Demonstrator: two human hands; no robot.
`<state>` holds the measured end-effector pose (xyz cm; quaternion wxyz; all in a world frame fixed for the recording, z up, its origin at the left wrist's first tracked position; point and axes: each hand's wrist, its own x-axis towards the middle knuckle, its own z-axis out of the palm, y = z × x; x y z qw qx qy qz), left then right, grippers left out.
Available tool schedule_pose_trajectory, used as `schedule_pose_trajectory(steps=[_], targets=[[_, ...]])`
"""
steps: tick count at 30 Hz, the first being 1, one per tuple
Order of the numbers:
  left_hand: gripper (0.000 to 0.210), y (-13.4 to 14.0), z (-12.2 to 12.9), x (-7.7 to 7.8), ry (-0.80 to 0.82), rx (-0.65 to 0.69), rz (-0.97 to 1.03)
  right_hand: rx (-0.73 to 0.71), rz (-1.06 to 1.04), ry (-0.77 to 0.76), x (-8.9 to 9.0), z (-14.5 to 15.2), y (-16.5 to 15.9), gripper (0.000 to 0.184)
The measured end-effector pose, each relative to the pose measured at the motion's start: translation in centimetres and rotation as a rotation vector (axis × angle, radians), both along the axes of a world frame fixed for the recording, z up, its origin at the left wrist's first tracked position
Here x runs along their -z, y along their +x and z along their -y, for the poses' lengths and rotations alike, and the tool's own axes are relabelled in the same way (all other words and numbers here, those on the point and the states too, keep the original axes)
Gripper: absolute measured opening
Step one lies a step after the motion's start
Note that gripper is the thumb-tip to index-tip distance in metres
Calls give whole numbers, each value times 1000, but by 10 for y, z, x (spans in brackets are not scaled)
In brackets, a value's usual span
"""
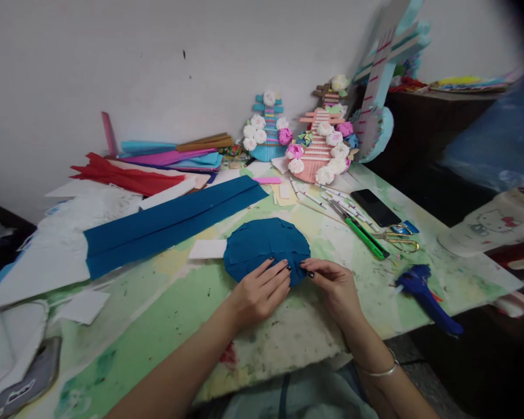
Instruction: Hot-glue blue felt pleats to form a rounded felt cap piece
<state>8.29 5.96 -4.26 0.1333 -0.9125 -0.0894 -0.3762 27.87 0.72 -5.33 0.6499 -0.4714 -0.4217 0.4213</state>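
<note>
A rounded body covered in dark blue crepe paper (264, 238) lies on the table before me, with a white strip (207, 249) sticking out from its left end. Across its near side my left hand (262, 291) rests flat, fingers stretched over the paper. My right hand (334, 285) pinches the paper's edge at the right end between thumb and fingertips. Behind, a long folded sheet of the same blue crepe paper (174, 224) lies slantwise. The underside of the covered body is hidden.
A blue glue gun (428, 297), a green cutter (367, 238), gold-handled scissors (402, 238) and a black phone (375, 208) lie at the right. Flower-decorated instrument models (268, 134) stand by the wall. Red crepe paper (126, 174) and white scraps (85, 305) lie left.
</note>
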Motion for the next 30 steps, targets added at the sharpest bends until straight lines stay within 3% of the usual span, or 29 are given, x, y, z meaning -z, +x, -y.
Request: schedule_pose_trajectory(steps=[4,9,14,16,19,21,25,27,30], targets=[[25,-6,-6,-3,-26,-100,27,65,-125,-46,3,0,3,12],[41,-17,-21,4,-141,-248,-10,72,-214,-66,3,-1,6,24],[37,-41,-32,-12,-179,-114,188,162,-242,-52,5,-1,14,23],[32,-54,-35,-25,-309,-114,433,186,-244,-50,7,-2,15,23],[35,-70,-42,-41,-523,-244,987,192,-240,-41,9,-4,15,20],[43,-73,-50,-46,-662,-218,1232,172,-239,-23,8,-5,14,20],[54,-61,-59,-40,-1254,35,1438,103,-227,6,4,-8,13,23],[58,-48,-57,-32,-1392,73,1419,45,-198,2,3,-10,12,28],[61,-28,-45,-22,-1486,96,1368,-168,-80,-25,3,-10,6,42]])
